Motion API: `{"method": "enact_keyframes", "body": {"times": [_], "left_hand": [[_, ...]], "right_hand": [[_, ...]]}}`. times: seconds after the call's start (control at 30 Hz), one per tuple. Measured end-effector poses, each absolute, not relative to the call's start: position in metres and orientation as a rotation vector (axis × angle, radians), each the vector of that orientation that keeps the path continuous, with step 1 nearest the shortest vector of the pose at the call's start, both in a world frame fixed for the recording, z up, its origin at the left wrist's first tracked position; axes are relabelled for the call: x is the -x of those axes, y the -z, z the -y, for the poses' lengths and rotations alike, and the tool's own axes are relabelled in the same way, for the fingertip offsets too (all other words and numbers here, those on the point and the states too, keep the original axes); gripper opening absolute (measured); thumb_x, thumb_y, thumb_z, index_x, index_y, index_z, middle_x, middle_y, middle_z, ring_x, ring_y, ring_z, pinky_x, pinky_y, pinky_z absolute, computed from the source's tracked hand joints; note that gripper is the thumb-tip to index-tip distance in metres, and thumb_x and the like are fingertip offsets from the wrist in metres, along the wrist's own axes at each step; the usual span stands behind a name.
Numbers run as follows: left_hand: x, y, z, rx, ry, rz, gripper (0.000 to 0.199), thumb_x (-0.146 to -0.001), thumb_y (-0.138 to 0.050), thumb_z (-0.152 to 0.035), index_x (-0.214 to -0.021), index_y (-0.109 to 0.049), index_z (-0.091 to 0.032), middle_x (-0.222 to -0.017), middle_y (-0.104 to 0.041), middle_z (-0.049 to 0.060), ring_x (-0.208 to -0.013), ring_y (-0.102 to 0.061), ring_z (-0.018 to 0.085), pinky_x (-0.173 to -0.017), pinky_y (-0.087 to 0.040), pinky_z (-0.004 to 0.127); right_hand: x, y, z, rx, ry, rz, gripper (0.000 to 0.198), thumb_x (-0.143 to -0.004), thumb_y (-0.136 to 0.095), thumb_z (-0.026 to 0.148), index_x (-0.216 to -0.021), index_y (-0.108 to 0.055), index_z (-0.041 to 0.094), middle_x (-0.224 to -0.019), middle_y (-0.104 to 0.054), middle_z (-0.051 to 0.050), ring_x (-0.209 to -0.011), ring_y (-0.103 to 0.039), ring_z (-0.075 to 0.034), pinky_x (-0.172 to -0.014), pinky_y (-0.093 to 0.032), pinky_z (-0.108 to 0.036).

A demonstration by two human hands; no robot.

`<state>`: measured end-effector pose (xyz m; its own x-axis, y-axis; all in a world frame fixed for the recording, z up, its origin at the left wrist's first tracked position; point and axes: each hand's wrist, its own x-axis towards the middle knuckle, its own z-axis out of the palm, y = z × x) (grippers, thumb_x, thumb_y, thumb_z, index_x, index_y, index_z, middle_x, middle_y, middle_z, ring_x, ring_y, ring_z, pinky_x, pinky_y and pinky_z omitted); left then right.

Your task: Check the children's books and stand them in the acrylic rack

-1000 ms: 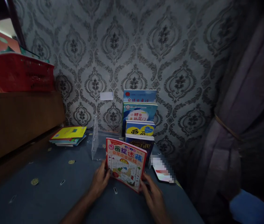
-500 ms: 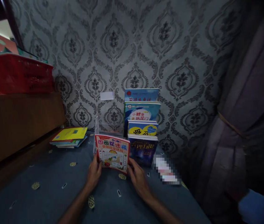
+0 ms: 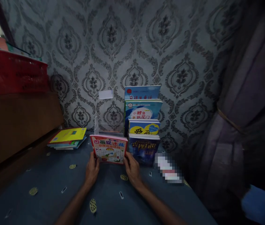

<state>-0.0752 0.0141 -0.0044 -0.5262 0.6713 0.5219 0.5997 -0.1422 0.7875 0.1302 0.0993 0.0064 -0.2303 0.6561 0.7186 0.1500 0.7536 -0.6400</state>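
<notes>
A red-bordered picture book (image 3: 109, 150) with Chinese lettering stands nearly upright between my hands, tilted back a little. My left hand (image 3: 92, 167) grips its lower left edge, and my right hand (image 3: 132, 168) grips its lower right edge. Behind it rises a clear plastic stand (image 3: 96, 124), partly hidden by the book. To the right, tiered books stand upright: a dark blue book (image 3: 144, 151) in front, a yellow and blue book (image 3: 144, 127) behind it, then a teal book (image 3: 144, 110) and a light blue book (image 3: 142, 92) at the back.
A loose pile of books with a yellow one (image 3: 69, 136) on top lies at the left. Beyond it, a red basket (image 3: 15, 73) sits on a wooden cabinet (image 3: 20, 125). A blurred-out item (image 3: 168, 168) lies right of the tiers. A tied curtain (image 3: 228, 140) hangs at right.
Both hands have moved the red-bordered book slightly left and up, closer to the clear stand; it now faces me more squarely. The view has shifted a little.
</notes>
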Motion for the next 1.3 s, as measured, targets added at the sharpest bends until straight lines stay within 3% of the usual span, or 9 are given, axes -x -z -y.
{"method": "enact_keyframes", "body": {"times": [0.27, 0.87, 1.3], "left_hand": [[0.074, -0.017, -0.012, -1.593, -1.782, -2.037, 0.025, -0.098, -0.042, -0.043, -0.109, -0.050, -0.021, -0.095, -0.066, 0.006, -0.084, -0.064, 0.023, -0.075, -0.051, 0.036], [0.077, -0.072, -0.003, -1.690, -1.856, -2.031, 0.026, -0.096, -0.043, -0.049, -0.097, -0.047, -0.024, -0.077, -0.061, 0.000, -0.069, -0.060, 0.018, -0.063, -0.043, 0.028], [0.096, -0.136, -0.011, -1.859, -1.943, -1.940, 0.019, -0.094, -0.049, -0.043, -0.098, -0.049, -0.024, -0.084, -0.062, -0.001, -0.072, -0.061, 0.017, -0.066, -0.046, 0.027]], "right_hand": [[-0.130, -0.024, -0.100, 0.641, -0.502, 1.765, 0.031, -0.102, -0.044, 0.035, -0.119, -0.066, 0.020, -0.115, -0.075, -0.011, -0.102, -0.071, -0.024, -0.091, -0.058, -0.038], [-0.125, -0.082, -0.097, 0.579, -0.427, 1.787, 0.027, -0.102, -0.044, 0.033, -0.119, -0.061, 0.022, -0.105, -0.074, -0.009, -0.093, -0.070, -0.023, -0.086, -0.056, -0.034], [-0.128, -0.163, -0.106, 0.466, -0.378, 1.852, 0.018, -0.098, -0.050, 0.036, -0.094, -0.062, 0.023, -0.087, -0.071, -0.006, -0.080, -0.065, -0.023, -0.074, -0.050, -0.034]]}}
